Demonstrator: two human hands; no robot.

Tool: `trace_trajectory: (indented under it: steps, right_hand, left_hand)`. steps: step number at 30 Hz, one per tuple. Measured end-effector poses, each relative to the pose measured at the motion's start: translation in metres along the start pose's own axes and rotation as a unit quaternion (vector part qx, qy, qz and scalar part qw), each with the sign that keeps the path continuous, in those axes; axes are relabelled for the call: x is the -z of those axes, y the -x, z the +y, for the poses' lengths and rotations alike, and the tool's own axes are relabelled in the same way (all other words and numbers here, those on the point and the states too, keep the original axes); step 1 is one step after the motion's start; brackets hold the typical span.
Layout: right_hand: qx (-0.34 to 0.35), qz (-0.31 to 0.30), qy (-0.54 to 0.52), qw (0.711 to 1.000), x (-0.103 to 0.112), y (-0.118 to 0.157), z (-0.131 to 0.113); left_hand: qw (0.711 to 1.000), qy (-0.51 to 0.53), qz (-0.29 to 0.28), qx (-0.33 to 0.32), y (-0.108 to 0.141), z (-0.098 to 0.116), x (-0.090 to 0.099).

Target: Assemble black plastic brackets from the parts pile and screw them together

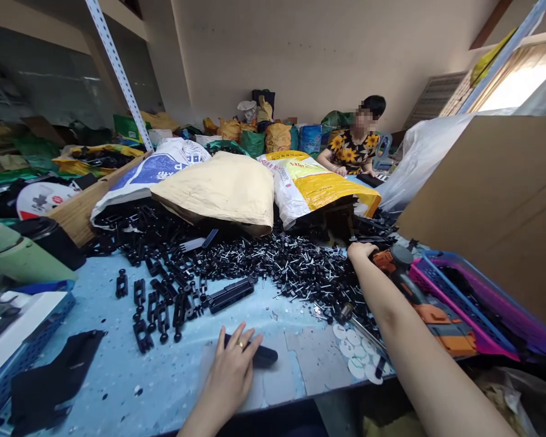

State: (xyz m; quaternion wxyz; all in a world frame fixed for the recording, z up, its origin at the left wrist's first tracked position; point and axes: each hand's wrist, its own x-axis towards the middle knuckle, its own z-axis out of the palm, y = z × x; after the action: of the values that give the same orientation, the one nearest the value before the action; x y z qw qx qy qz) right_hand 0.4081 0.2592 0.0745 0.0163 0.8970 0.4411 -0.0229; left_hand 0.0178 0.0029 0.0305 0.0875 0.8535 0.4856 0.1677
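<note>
My left hand point(237, 359) lies over a long black plastic part point(266, 355) near the front edge of the table, fingers stretched and spread across it. Just beyond is a larger black slotted bar point(231, 295). Reaching far forward, my right hand point(362, 250) is at the edge of the black parts beside the opening of a yellow and white sack point(327, 188); its fingertips are mostly hidden. An orange and grey power drill point(430, 312) lies right of that forearm. Between the hands spreads a heap of small black pieces with metal pins point(300, 267).
Black jointed links point(164, 303) lie left of the bar. White round discs point(357, 352) and a screwdriver point(366, 331) are at front right. Baskets point(468, 303) and a cardboard sheet point(491, 200) flank the right side. Another person point(352, 149) sits across the table, behind the sacks.
</note>
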Motion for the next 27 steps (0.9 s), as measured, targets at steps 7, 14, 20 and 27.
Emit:
trace_trajectory:
  steps: [7, 14, 20, 27]
  right_hand:
    - [0.013, -0.01, -0.004, 1.0, 0.007, -0.003, 0.013]
    - [0.216, 0.095, -0.036, 0.971, 0.029, 0.055, 0.002]
    - [0.722, -0.043, -0.065, 0.687, -0.006, 0.209, 0.005]
    - [0.709, -0.045, 0.023, 0.704, -0.038, 0.287, 0.019]
  left_hand:
    - [0.999, -0.051, -0.017, -0.006, -0.004, -0.005, 0.0]
    - [0.997, -0.041, -0.044, 0.041, 0.001, -0.001, 0.004]
    - [0.994, 0.054, -0.087, 0.041, -0.012, 0.008, 0.009]
    - [0.99, 0.071, -0.109, 0.059, -0.017, 0.02, 0.014]
